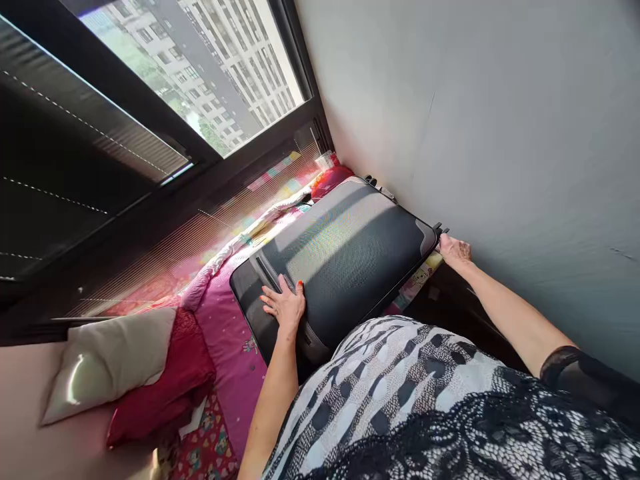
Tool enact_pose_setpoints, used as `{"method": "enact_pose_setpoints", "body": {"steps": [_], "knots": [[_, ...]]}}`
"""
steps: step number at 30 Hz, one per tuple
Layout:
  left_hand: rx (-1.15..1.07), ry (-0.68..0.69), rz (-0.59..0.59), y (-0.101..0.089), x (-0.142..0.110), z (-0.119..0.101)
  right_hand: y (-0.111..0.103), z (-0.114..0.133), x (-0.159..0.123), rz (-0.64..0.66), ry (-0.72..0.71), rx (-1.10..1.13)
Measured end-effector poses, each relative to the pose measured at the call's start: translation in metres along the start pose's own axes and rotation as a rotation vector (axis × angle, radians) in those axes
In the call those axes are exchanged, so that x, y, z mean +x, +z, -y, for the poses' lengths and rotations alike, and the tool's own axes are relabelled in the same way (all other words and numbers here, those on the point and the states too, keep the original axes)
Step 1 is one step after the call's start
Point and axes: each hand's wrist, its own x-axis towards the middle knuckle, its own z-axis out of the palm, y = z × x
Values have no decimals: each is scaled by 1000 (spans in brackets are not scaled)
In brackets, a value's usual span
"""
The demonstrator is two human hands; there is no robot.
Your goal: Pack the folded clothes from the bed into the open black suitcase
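Note:
A dark grey suitcase (pixel 345 257) lies flat on a bed with a pink sheet (pixel 230 333), close to a grey wall. My left hand (pixel 284 305) rests flat on the near end of the suitcase, fingers spread. At the far right corner of the case, by the wheels, my right hand (pixel 454 250) curls its fingers over the edge. My black and white patterned clothing (pixel 425 407) fills the lower right.
A cream pillow (pixel 107 360) and a red pillow (pixel 165 383) lie at the bed's left end. A red cushion (pixel 330 180) sits beyond the suitcase by the window. The large window (pixel 200 73) with dark frame runs along the bed. The grey wall (pixel 500 120) is right.

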Motion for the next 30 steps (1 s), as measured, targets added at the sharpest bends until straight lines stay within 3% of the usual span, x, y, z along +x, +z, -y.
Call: {"method": "enact_pose_setpoints", "body": {"steps": [9,16,23,30], "knots": [[10,32,-16,14,6,6,-30,-12,60,71,-245,-87],[1,39,-38,19,7,8,-44,11,118,102,-350,26],[9,30,-45,23,6,6,-44,46,170,154,-353,403],[14,16,-36,22,5,5,-38,56,185,412,-208,989]]}}
